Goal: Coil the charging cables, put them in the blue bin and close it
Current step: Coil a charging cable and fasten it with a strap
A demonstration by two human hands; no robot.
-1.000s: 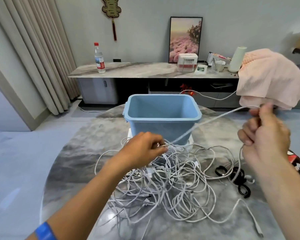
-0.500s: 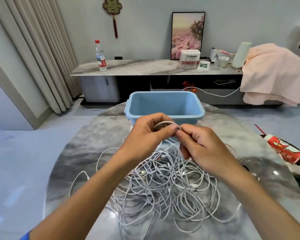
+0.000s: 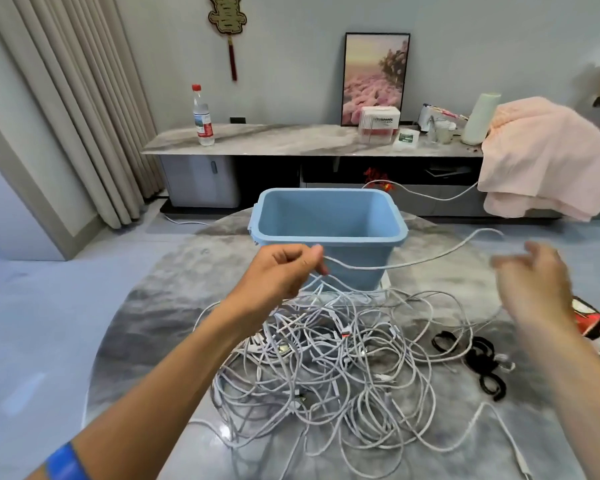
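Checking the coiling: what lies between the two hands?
In the head view, a raised stretch of white cable runs from the pinching left hand toward the blurred right hand, crossing the front of the blue bin.

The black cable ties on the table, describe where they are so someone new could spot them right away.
Start at the blue bin on the grey marble table, then drop to the tangle of white cables in front. Just right of that pile lie the black cable ties, the only dark loops there.
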